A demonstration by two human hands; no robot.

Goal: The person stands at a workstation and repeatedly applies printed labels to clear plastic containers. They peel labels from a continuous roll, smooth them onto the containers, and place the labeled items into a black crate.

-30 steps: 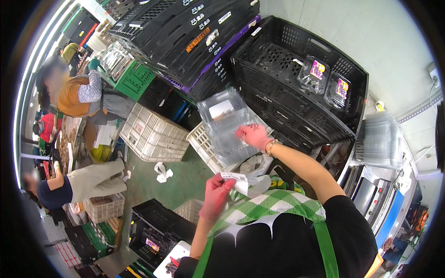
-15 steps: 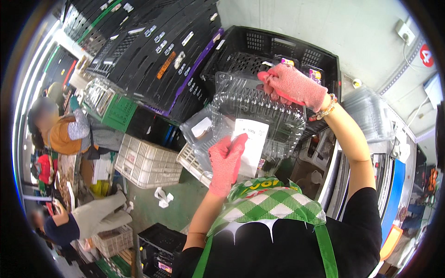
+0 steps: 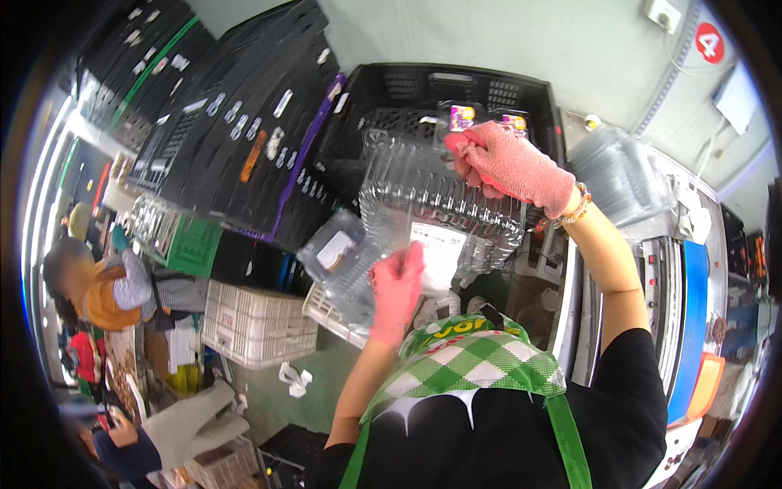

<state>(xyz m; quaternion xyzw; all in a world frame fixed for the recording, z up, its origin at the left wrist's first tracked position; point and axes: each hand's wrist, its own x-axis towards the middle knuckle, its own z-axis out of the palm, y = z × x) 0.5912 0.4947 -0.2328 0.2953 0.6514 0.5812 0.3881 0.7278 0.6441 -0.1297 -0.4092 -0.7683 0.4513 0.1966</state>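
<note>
My left hand (image 3: 394, 297), in a pink textured glove, pinches a white printed label sheet (image 3: 440, 259) by its left side. Behind that sheet is a clear ribbed plastic container (image 3: 489, 212), its flat clear part reaching up and left. Gloved in pink as well, my right hand (image 3: 521, 167) lies over the container's far edge with curled fingers that seem to grip it; the fingertips are partly hidden. Left of it lie more clear containers (image 3: 330, 265), a white label on one.
A black crate (image 3: 440, 75) with purple-labelled packs (image 3: 462, 118) stands behind. Black crates (image 3: 236, 122) are stacked at left, above a white crate (image 3: 257, 322). Clear containers (image 3: 619, 179) are piled at right. Two people (image 3: 122, 285) (image 3: 163, 428) are at far left.
The view has shifted, sliding the far crate and stacks left. My left hand and the label sheet sit slightly lower against the container. My right hand stays at the container's far edge.
</note>
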